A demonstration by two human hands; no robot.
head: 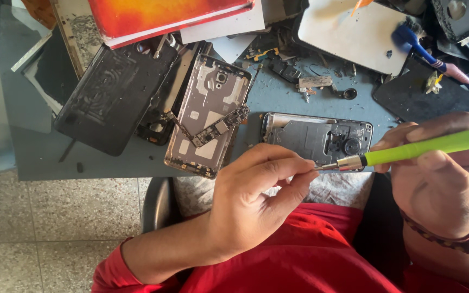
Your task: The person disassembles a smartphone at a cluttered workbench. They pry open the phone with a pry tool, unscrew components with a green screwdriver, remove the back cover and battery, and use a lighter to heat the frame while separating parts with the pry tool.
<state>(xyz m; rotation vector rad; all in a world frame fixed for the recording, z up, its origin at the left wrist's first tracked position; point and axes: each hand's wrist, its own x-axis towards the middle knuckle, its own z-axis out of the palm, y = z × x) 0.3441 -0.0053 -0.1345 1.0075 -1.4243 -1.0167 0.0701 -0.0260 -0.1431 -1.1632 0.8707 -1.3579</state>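
The right hand (446, 179) is closed around a slim screwdriver with a bright green plastic handle (427, 147), and holds it almost level, with the metal tip pointing to the left. The left hand (256, 195) has its thumb and first fingers pressed together at this tip, as if they pinch the small bit or a tiny screw; the thing itself is too small to see. Both hands are at the near edge of the grey-blue table (44, 157), above the lap and the red shirt (299, 260).

Just behind the tip lies an opened dark grey phone body with its camera parts exposed (317, 138), right at the table edge. To the left of it lies a silver metal phone frame (207, 116) with a narrow green circuit board (213, 130) resting across it.

The main risk, as I judge it, is that whatever the fingers pinch slips free. Because the hands are over the lap and not over the table, a small part would fall into the cloth or down to the speckled tile floor (55, 217) and be hard to find. Also the tip is close to the fingertips, so a sudden push could prick the skin. The opened phone is so near the edge that a wrist could knock it off.
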